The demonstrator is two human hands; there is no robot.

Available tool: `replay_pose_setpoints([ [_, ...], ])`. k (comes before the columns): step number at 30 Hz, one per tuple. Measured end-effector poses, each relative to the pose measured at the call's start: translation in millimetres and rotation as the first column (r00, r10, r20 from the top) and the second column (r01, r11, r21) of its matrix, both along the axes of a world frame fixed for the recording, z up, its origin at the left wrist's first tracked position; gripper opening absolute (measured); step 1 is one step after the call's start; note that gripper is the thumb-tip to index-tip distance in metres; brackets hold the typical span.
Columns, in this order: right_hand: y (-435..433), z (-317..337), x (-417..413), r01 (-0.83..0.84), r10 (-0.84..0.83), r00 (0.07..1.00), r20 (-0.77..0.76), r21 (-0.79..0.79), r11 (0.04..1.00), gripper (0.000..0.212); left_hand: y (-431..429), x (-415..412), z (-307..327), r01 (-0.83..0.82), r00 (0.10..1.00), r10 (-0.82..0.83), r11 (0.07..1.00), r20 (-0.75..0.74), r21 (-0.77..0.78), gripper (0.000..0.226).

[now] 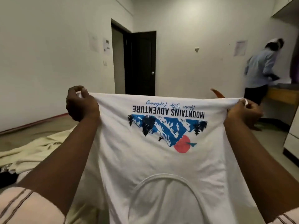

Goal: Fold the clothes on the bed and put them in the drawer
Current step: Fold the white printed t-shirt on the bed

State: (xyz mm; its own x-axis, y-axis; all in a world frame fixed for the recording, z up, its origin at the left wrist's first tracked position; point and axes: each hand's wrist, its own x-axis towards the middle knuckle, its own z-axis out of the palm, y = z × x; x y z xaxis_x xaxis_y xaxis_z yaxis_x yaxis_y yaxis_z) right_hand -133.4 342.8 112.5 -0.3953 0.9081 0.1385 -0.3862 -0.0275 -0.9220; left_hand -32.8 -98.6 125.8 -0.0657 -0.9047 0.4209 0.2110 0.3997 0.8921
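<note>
Above the bed (48,126), the white T-shirt (161,162) is held stretched crosswise by its hem, one corner pinched in the left hand (82,102), the other in the right hand (246,113), its collar end hanging toward the bed.

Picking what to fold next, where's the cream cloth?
Head view, lower left: the cream cloth lies spread on the bed, left of the held-up white T-shirt.
</note>
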Motion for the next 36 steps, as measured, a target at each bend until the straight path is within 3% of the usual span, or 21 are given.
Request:
replay_pose_setpoints([
  [3,-6,-60,-42,-0.072,0.049,0.976,0.214,0.102,0.992,0.006,-20,-47,-54,0.066,0.978,-0.072,0.997,0.196,0.038,0.017],
  [6,-7,-135,-90,-0.2,0.059,0.883,0.466,0.259,0.945,0.024,-41,-101,-115,0.13,0.911,-0.168,0.984,0.376,0.123,0.015],
  [9,-8,-196,-135,-0.344,0.085,0.775,0.626,0.305,0.888,0.027,-54,-156,-168,0.195,0.853,-0.282,0.953,0.438,0.233,0.017],
  [12,-15,-247,-172,-0.44,0.136,0.685,0.716,0.258,0.86,0.028,-60,-209,-218,0.256,0.789,-0.387,0.913,0.477,0.317,0.029],
  [16,-22,-298,-187,-0.563,0.129,0.534,0.836,0.237,0.792,0.03,-64,-235,-282,0.342,0.604,-0.525,0.85,0.6,0.4,0.054],
  [18,-19,-301,-184,-0.612,0.086,0.507,0.858,0.288,0.737,0.035,-81,-236,-309,0.393,0.532,-0.57,0.821,0.626,0.413,0.076],
  [20,-19,-295,-180,-0.648,0.066,0.471,0.88,0.294,0.702,0.043,-94,-232,-325,0.366,0.535,-0.566,0.824,0.627,0.431,0.089],
  [23,-16,-285,-167,-0.691,0.101,0.423,0.901,0.249,0.678,0.06,-69,-202,-294,0.331,0.515,-0.515,0.857,0.685,0.396,0.073],
  [27,-7,-286,-155,-0.58,0.266,0.516,0.814,0.104,0.808,0.061,-73,-179,-288,0.312,0.553,-0.487,0.873,0.676,0.374,0.074],
  [29,0,-295,-158,-0.612,0.336,0.512,0.791,0.061,0.788,0.07,-94,-180,-309,0.344,0.584,-0.518,0.855,0.625,0.388,0.073],
  [31,-7,-279,-140,-0.678,0.317,0.445,0.838,0.083,0.73,0.087,-110,-189,-325,0.365,0.595,-0.527,0.85,0.607,0.38,0.068],
  [33,-9,-267,-128,-0.705,0.23,0.421,0.878,0.157,0.691,0.07,-106,-192,-318,0.38,0.59,-0.533,0.846,0.607,0.373,0.056],
  [36,-3,-262,-129,-0.666,0.157,0.467,0.87,0.229,0.71,0.046,-69,-176,-276,0.372,0.615,-0.521,0.853,0.591,0.365,0.042],
])
